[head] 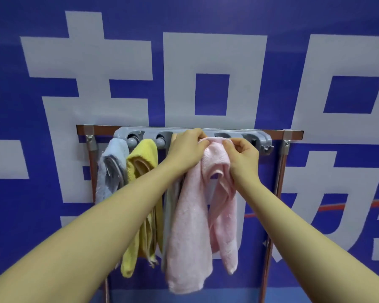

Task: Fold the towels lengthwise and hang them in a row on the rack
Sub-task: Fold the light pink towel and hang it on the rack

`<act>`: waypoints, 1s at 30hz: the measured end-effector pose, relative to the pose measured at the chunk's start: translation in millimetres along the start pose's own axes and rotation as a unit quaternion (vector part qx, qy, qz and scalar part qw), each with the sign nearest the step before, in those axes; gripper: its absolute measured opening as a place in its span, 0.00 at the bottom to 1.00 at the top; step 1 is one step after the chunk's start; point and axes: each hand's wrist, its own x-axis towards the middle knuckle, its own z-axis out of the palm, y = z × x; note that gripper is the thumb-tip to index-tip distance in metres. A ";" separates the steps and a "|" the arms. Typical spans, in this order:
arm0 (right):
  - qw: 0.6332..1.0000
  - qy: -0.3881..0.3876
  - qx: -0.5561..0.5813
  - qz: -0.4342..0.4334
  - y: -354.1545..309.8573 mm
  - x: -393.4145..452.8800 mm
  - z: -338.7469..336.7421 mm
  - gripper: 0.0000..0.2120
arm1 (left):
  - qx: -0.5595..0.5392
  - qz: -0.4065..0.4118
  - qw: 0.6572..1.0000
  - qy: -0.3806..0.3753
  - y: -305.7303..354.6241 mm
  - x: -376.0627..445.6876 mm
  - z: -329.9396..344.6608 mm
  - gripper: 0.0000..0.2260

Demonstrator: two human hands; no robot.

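A grey clip rack (260,136) runs along a brown rail (293,134) at mid-height. A pale blue-grey towel (112,167) hangs at its left end, and a yellow towel (144,162) hangs beside it. A grey towel (169,215) shows partly behind my left forearm. A pink towel (190,226), folded lengthwise, drapes down from the rack's middle. My left hand (187,149) grips the pink towel's top fold on the left. My right hand (242,157) pinches the same fold on the right. The clip behind the fold is hidden.
Two vacant clip slots (248,138) and an end hook (267,148) lie to the right of my hands. Brown upright poles (280,171) frame the stand. A blue banner with large white characters (206,62) fills the background.
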 end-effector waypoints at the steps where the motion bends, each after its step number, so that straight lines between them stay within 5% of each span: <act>1: 1.000 0.001 0.004 0.006 3.4 4.6 2.4 0.03 | -0.003 -0.008 1.000 0.001 -1.3 6.4 1.8 0.08; 21: 0.996 0.022 0.067 0.049 55.4 2.9 16.0 0.03 | 0.046 -0.055 0.997 0.006 -15.5 42.2 20.4 0.06; 30: 0.992 -0.004 0.088 0.091 57.3 -1.3 16.5 0.04 | 0.071 0.022 0.997 0.033 -26.4 28.2 19.4 0.07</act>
